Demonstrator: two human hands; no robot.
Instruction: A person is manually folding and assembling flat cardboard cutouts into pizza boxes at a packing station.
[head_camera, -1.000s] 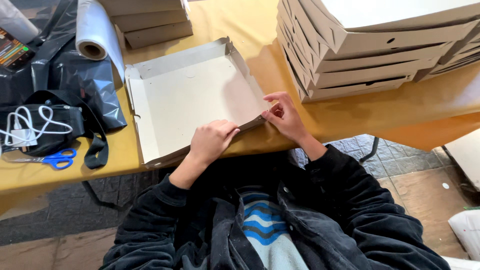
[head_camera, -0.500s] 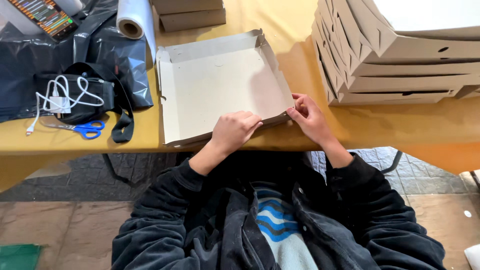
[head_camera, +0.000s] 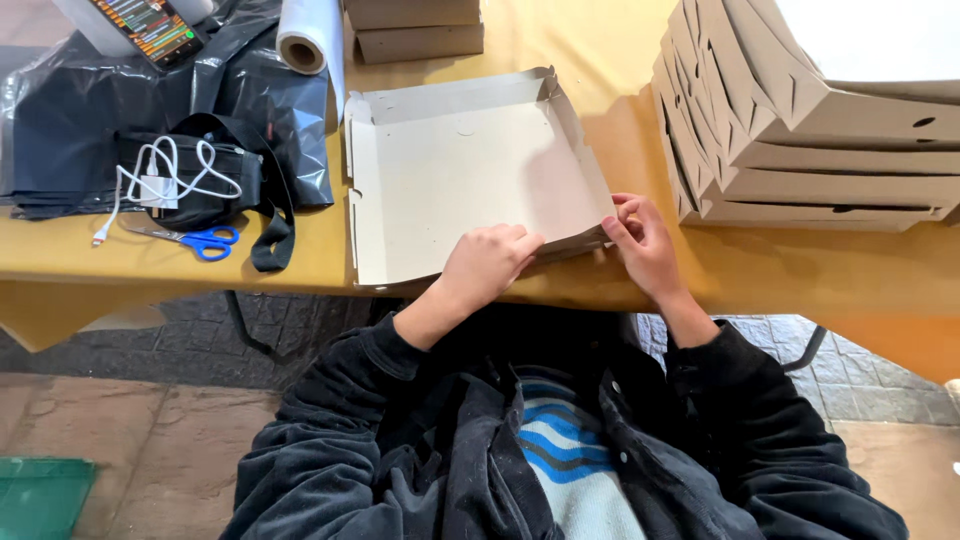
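Cardboard box (head_camera: 470, 180): pale grey-brown, flat, shallow, open-topped, walls partly folded up
Place: near edge of yellow counter (head_camera: 780, 265)
Left hand (head_camera: 490, 262): fingers curled, pressing near wall
Right hand (head_camera: 643, 243): fingers pinching near right corner

An open, flat cardboard box (head_camera: 470, 180) lies on the yellow tabletop (head_camera: 650, 40). The left hand (head_camera: 490, 262) presses down on its near edge, fingers curled; the right hand (head_camera: 642, 240) pinches the near right corner flap. A stack of folded cardboard boxes (head_camera: 810, 120) stands just right of it. To the left lie blue-handled scissors (head_camera: 195, 240), a black pouch (head_camera: 190, 180) with a white cable (head_camera: 160, 175), black plastic sheeting (head_camera: 70, 120) and a white roll (head_camera: 310, 35)
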